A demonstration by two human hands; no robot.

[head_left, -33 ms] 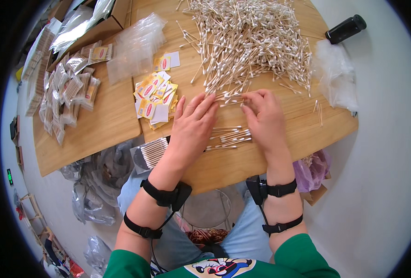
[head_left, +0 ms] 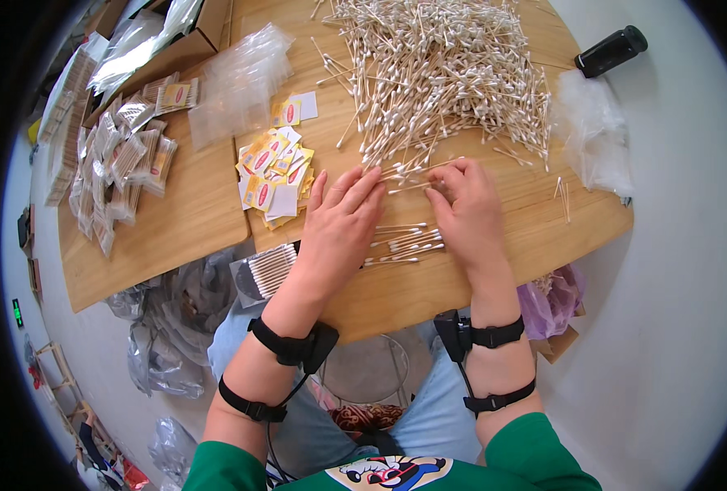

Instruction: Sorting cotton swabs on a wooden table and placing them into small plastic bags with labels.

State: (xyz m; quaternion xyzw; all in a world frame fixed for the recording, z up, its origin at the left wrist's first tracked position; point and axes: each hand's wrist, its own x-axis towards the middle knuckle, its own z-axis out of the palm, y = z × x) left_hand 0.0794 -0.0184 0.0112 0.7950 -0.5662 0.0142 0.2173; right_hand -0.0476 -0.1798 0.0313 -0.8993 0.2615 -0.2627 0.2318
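Our left forearm [head_left: 275, 337] comes from seven o'clock and leads to our left hand [head_left: 340, 227], which is palm down and points to one o'clock. Its fingers [head_left: 360, 190] are nearly straight; the little finger [head_left: 318, 190] stands apart, toward twelve. The left thumb is hidden. Our right forearm [head_left: 496, 301] comes from five o'clock. At our right hand [head_left: 470, 214], the index finger [head_left: 447, 170] curls toward ten o'clock, near the right thumb [head_left: 437, 201]; whether they pinch, we cannot tell.

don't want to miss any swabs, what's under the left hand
The left hand covers part of the wooden tabletop. Loose cotton swabs show just to its right; whether any lie beneath it can't be seen.
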